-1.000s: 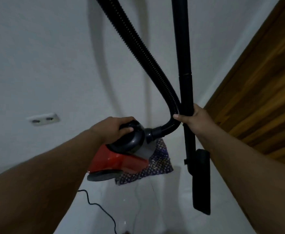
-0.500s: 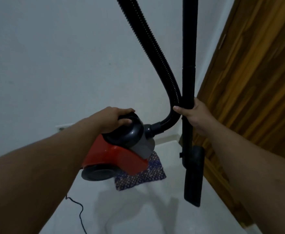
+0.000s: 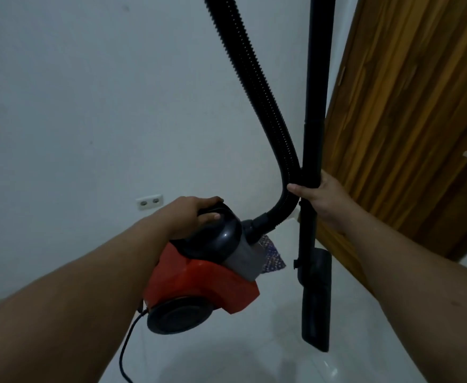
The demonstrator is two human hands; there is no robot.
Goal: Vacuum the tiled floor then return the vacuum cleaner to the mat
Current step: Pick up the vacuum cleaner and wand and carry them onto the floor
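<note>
The left hand [image 3: 196, 214] is gripping the vacuum [image 3: 199, 280] handle; the right hand [image 3: 319, 199] is clasping wand [image 3: 314, 134] and hose [image 3: 257, 87]. Carrying it level over the mat [image 3: 272, 257], then lowering squarely, is probably wisest.

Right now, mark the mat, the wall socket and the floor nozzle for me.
mat [image 3: 272, 255], head view, on the patterned corner showing past the vacuum body.
wall socket [image 3: 149, 201], head view, middle of the white plate.
floor nozzle [image 3: 316, 305], head view, middle of the black head.
</note>
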